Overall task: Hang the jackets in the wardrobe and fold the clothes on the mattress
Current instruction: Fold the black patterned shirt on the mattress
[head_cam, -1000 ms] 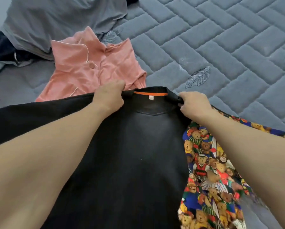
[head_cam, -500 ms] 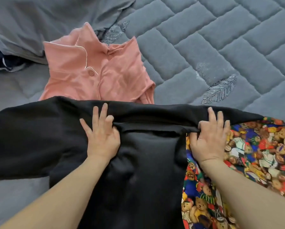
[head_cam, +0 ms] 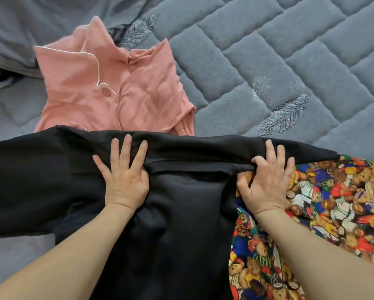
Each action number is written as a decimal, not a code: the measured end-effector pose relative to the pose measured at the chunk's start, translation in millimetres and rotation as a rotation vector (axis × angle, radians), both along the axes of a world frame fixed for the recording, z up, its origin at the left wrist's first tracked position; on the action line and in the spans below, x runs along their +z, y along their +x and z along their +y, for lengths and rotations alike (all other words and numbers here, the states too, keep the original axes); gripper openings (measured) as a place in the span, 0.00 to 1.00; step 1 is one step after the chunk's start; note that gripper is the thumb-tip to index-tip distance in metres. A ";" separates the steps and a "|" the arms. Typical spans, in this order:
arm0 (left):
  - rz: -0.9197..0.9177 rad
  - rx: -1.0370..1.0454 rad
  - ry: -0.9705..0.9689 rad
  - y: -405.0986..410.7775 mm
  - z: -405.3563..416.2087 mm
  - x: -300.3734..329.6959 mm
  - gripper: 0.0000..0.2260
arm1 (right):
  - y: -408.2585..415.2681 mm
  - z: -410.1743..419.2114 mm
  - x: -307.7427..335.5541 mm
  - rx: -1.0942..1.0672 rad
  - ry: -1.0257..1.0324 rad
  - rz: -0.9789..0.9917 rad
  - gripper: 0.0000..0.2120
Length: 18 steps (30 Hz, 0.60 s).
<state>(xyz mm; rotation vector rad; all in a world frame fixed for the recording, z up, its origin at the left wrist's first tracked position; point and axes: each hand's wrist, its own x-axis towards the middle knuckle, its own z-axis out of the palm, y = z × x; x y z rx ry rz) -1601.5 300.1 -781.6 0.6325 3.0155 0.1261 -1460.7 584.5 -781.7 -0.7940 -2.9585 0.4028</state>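
Head view: a black garment (head_cam: 181,224) lies spread on the grey quilted mattress (head_cam: 290,61), its top edge folded over. The left hand (head_cam: 125,178) presses flat on it, fingers straight and spread — gripping nothing. The right hand (head_cam: 266,182) lies flat at the fold's right end, thumb tucked under the cloth. A pink shirt (head_cam: 116,89) lies just beyond; bear-print fabric (head_cam: 333,202) lies on the right.

A shirt (head_cam: 170,213) lies spread across the near part of the mattress (head_cam: 290,61), with the left hand (head_cam: 125,178) and right hand (head_cam: 266,182) flat on its far edge. Behind it lies a collared top (head_cam: 108,92), with bedding (head_cam: 30,24) bunched at the far left. To the right, a printed cloth (head_cam: 333,202) lies partly under the shirt.
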 end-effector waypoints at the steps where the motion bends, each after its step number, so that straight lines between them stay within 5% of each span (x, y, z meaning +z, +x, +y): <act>1: 0.000 -0.006 -0.007 -0.5 -0.8 -0.9 0.32 | -0.1 -0.4 0.9 0.017 -0.006 -0.001 0.25; 7: -0.110 -0.002 -0.061 -1.4 -3.0 2.1 0.31 | -3.5 -7.6 26.2 0.285 -0.086 0.007 0.30; 13: -0.230 -0.134 -0.098 12.7 -70.1 27.0 0.28 | -67.5 -131.0 49.3 0.462 -0.187 -0.156 0.33; 15: -0.239 0.057 -0.029 26.7 -92.1 35.0 0.29 | -81.5 -154.3 46.9 0.423 -0.111 -0.217 0.33; 18: -0.150 0.669 0.212 29.0 -160.8 59.7 0.31 | -109.9 -222.2 41.1 0.556 -0.016 -0.295 0.36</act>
